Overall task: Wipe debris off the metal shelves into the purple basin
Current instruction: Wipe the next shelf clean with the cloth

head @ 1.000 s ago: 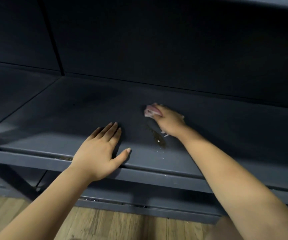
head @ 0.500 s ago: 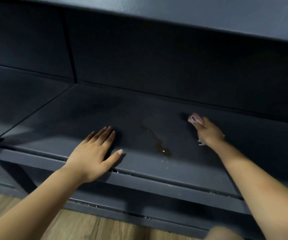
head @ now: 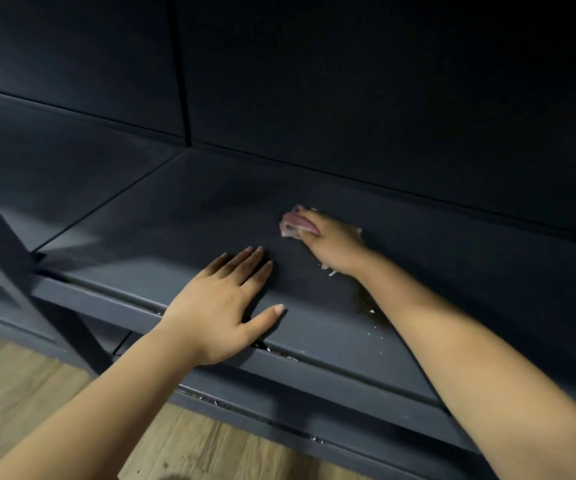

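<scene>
My right hand (head: 331,242) grips a small pink cloth (head: 291,224) and presses it on the dark metal shelf (head: 175,220), well back from the front edge. A brownish smear of debris (head: 366,304) with white crumbs lies under my right forearm near the front lip. My left hand (head: 227,299) rests flat on the shelf's front part, fingers straight and spread, thumb out to the right. No purple basin is in view.
A dark slanted frame post (head: 13,258) crosses at the left. Crumbs sit in the groove along the front rail (head: 314,362). A lower shelf edge (head: 314,434) runs below, and wooden floor (head: 37,393) shows at the bottom left.
My right hand swept the cloth right, away from the debris smear, then back left past it. My left hand stayed flat on the shelf front.
</scene>
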A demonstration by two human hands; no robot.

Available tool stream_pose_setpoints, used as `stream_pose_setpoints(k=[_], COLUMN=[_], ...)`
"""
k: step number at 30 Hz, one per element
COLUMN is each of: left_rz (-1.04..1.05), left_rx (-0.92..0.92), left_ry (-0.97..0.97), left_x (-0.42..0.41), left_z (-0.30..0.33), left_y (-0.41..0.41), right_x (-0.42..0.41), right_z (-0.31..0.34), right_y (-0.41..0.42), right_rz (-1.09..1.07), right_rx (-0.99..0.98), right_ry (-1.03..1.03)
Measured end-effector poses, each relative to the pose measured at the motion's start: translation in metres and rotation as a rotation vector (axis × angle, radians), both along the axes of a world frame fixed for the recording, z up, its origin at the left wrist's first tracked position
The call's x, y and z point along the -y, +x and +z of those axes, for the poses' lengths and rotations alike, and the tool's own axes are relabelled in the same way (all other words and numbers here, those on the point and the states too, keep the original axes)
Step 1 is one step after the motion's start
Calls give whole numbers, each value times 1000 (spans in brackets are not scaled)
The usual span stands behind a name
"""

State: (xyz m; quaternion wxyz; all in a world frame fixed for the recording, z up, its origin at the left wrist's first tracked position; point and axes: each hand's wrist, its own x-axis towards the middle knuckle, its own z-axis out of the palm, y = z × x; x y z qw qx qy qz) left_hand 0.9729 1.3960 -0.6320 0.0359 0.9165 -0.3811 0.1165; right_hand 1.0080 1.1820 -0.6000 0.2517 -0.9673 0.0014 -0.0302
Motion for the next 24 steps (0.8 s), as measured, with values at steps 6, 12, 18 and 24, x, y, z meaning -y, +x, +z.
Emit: stream_pose_setpoints(k=[6, 12, 18, 24], left_rz=[-4, -12, -13, -16], left_rx=[45, 24, 12, 12], left_ry=[-10, -32, -49, -34], left_x=[-1, 1, 1, 1], left_z=[-3, -4, -5, -3], left_y=[1, 0, -1, -1], right_x=[20, 106, 95, 36], right_z=[0, -4, 0, 4], right_y=[3, -6, 26, 56], right_rz=[-44, -489, -425, -179], right_rx=[42, 19, -23, 2], right_ry=[177, 53, -10, -12])
